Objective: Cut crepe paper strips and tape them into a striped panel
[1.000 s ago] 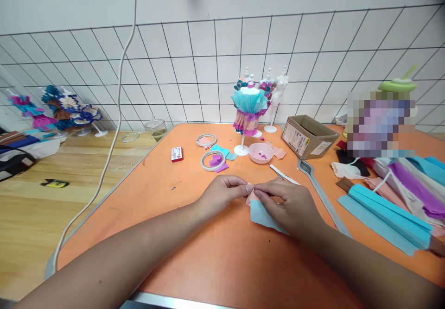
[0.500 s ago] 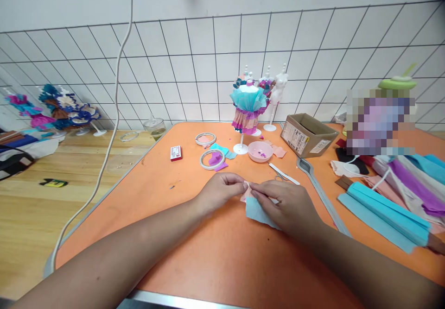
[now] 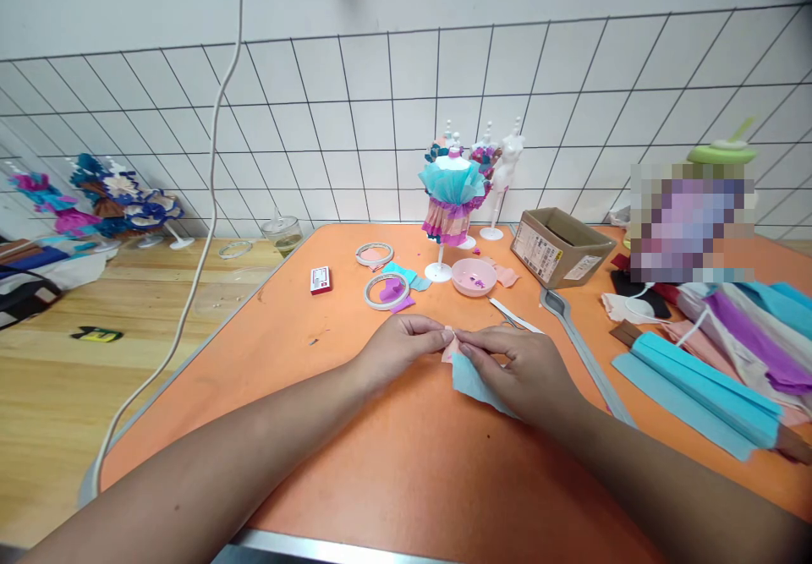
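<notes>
My left hand pinches the edge of a small pink piece of crepe paper between thumb and forefinger. My right hand is closed on the same pink paper from the other side, fingertips almost touching those of the left. A light blue piece of crepe paper hangs below my right fingers, partly covered by them; whether it is joined to the pink one I cannot tell. Just beyond the hands lie scissors and a white strip. Behind stands a small mannequin in a turquoise, purple and peach paper dress.
Rolls of tape lie over paper scraps, beside a pink bowl with small bits in it. A cardboard box, a grey metal strip and rolled crepe paper occupy the right. A red-and-white box sits left. A cable hangs down.
My fingers have shifted slightly on the pink paper, and more of it shows between them. The blue piece has moved a little to the right with my right hand.
</notes>
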`<state>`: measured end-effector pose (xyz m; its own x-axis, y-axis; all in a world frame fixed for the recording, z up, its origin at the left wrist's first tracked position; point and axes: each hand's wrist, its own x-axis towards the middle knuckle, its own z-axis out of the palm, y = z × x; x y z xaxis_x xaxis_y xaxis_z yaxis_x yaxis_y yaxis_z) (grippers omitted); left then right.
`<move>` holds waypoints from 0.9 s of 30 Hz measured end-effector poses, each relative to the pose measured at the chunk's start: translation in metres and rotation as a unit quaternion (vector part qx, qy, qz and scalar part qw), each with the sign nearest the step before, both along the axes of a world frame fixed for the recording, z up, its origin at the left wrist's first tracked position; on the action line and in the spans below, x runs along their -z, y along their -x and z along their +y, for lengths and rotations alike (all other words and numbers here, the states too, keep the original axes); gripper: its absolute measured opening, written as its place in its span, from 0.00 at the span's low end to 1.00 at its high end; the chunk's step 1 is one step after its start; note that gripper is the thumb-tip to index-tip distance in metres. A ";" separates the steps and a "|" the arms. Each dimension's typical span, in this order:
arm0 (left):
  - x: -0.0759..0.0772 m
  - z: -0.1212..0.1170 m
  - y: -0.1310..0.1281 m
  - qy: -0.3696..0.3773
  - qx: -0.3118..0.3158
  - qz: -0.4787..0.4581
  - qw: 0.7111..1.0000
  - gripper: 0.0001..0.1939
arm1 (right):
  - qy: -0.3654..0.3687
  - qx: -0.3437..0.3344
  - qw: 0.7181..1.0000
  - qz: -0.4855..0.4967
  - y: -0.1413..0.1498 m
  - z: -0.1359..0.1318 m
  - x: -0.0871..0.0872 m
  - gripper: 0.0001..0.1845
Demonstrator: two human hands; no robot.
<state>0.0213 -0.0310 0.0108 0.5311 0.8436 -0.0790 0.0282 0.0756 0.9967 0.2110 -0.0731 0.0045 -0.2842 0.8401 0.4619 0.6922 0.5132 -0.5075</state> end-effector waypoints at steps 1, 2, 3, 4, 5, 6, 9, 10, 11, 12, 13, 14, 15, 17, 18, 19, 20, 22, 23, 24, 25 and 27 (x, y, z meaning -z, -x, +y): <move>0.000 0.000 0.000 -0.003 0.002 0.000 1.000 0.15 | 0.001 -0.002 1.000 0.002 0.000 0.000 0.000 0.13; -0.001 0.000 0.000 -0.003 0.000 0.000 1.000 0.15 | 0.000 -0.003 1.000 0.002 0.000 0.000 0.000 0.13; -0.001 0.000 0.000 0.000 -0.003 0.000 1.000 0.14 | -0.002 -0.005 1.000 -0.002 0.000 -0.001 0.000 0.14; -0.001 0.000 0.000 0.005 -0.006 -0.001 1.000 0.14 | -0.006 -0.008 1.000 -0.009 0.000 -0.001 0.000 0.14; 0.000 0.000 0.000 0.011 -0.009 -0.002 1.000 0.14 | -0.010 -0.011 1.000 -0.018 0.001 -0.002 0.000 0.14; 0.000 0.000 0.000 0.017 -0.011 -0.003 1.000 0.13 | -0.015 -0.013 0.999 -0.028 0.001 -0.003 0.000 0.15; 0.002 0.001 0.000 0.018 -0.021 -0.003 1.000 0.12 | -0.039 -0.019 0.997 -0.060 0.001 -0.005 -0.002 0.15; 0.002 0.001 0.000 0.015 -0.024 0.001 1.000 0.12 | -0.046 -0.017 0.996 -0.069 0.001 -0.005 -0.002 0.15; 0.002 0.001 0.000 0.012 -0.026 0.006 1.000 0.13 | -0.050 -0.015 0.996 -0.077 0.001 -0.005 -0.002 0.15; 0.002 0.001 0.000 0.010 -0.027 0.012 1.000 0.13 | -0.051 -0.014 0.995 -0.081 0.001 -0.005 -0.003 0.15; 0.002 0.002 0.000 0.010 -0.026 0.018 0.999 0.13 | -0.049 -0.014 0.995 -0.081 0.001 -0.005 -0.003 0.15; 0.003 0.002 0.000 0.011 -0.025 0.020 0.999 0.14 | -0.043 -0.017 0.996 -0.076 0.001 -0.004 -0.003 0.15; 0.003 0.002 0.000 0.013 -0.025 0.019 0.999 0.14 | -0.036 -0.020 0.997 -0.067 0.001 -0.003 -0.002 0.15; 0.002 0.002 0.000 0.017 -0.022 0.014 1.000 0.14 | -0.020 -0.023 0.999 -0.043 0.000 -0.002 -0.001 0.15; 0.002 0.002 0.000 0.016 -0.020 0.011 1.000 0.13 | -0.013 -0.022 0.999 -0.031 0.000 -0.001 -0.001 0.14; 0.001 0.002 0.001 0.016 -0.015 0.008 1.000 0.14 | -0.006 -0.020 1.000 -0.020 -0.001 0.000 0.000 0.14; 0.001 0.002 0.001 0.015 -0.009 0.004 1.000 0.14 | 0.000 -0.018 1.000 -0.011 -0.001 0.001 0.001 0.14; 0.001 0.001 0.001 0.019 0.001 -0.009 1.000 0.15 | 0.011 -0.017 1.000 0.003 -0.002 0.002 0.001 0.13; 0.001 0.001 0.001 0.022 0.005 -0.018 1.000 0.15 | 0.015 -0.017 1.000 0.008 -0.002 0.002 0.001 0.13; 0.001 0.001 0.001 0.025 0.008 -0.026 0.999 0.16 | 0.019 -0.019 1.000 0.012 -0.002 0.002 0.001 0.13; 0.001 0.001 0.001 0.026 0.012 -0.031 0.999 0.16 | 0.019 -0.020 1.000 0.015 -0.002 0.002 0.001 0.13; 0.001 0.002 0.001 0.024 0.014 -0.032 0.999 0.15 | 0.012 -0.022 1.000 0.010 -0.001 0.001 0.000 0.13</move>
